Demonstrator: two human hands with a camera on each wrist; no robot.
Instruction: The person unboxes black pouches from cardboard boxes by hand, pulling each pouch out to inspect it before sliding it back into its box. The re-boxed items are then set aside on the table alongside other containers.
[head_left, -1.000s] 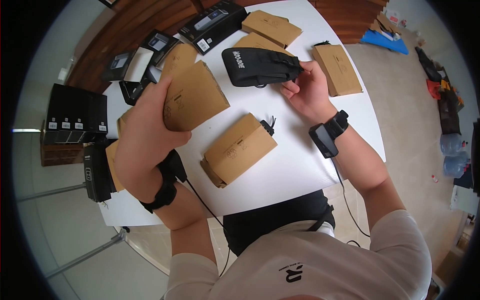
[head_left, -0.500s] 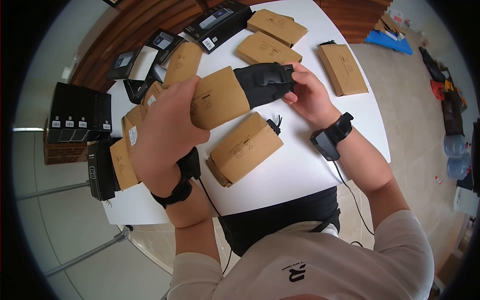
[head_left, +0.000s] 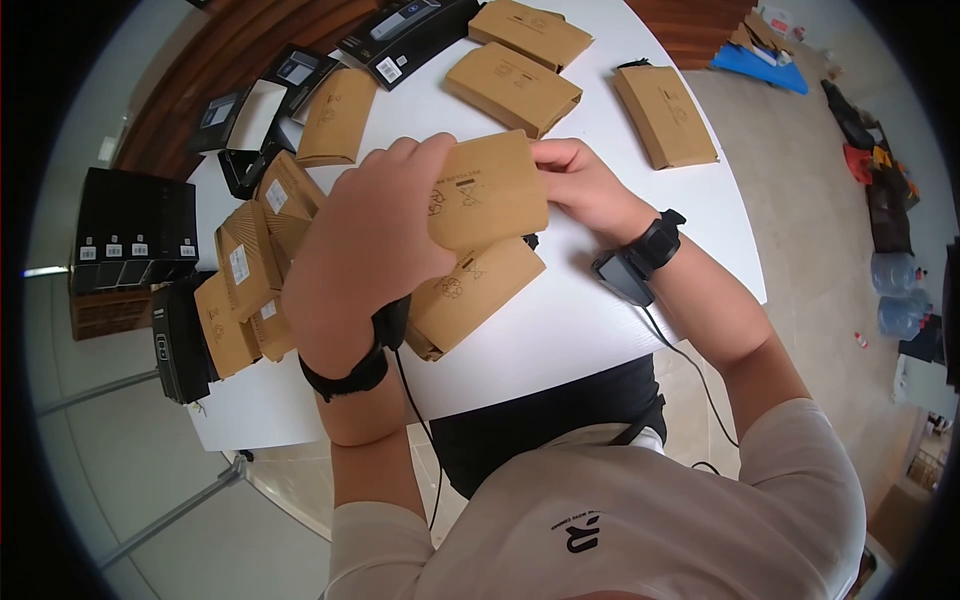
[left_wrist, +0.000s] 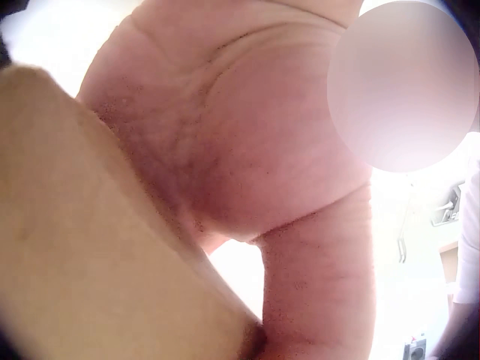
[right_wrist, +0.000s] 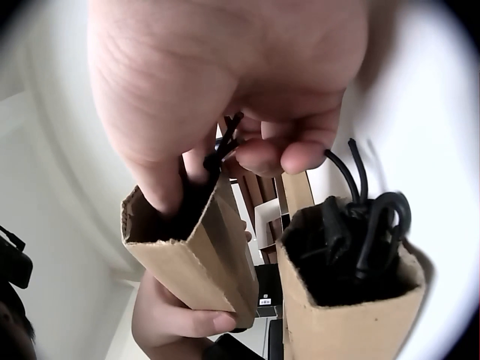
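Raised over the table, an open-ended cardboard box (head_left: 490,190) (right_wrist: 202,262) is gripped by my left hand (head_left: 365,235) (right_wrist: 169,319). At its open right end is my right hand (head_left: 595,195) (right_wrist: 232,67), with thumb and a finger down inside on the black pouch, which is mostly hidden in the box. A black cord (right_wrist: 221,150) sticks out beside those fingers; the other fingers curl outside. Below lies a second cardboard box (head_left: 485,290) (right_wrist: 345,322) with black cords (right_wrist: 367,225) at its mouth. The left wrist view shows my palm (left_wrist: 255,135) against the cardboard (left_wrist: 90,225).
Several cardboard boxes lie at the back, one (head_left: 665,115) by the right edge. A pile of cardboard boxes (head_left: 240,260) is at the left. Black boxes (head_left: 135,225) stand at far left, others (head_left: 405,40) at the back. Cables hang from both wrist cameras.
The black pouch went from beside the box into its open end, and is now out of sight in the head view. My right hand moved left relative to the box, up to its mouth.
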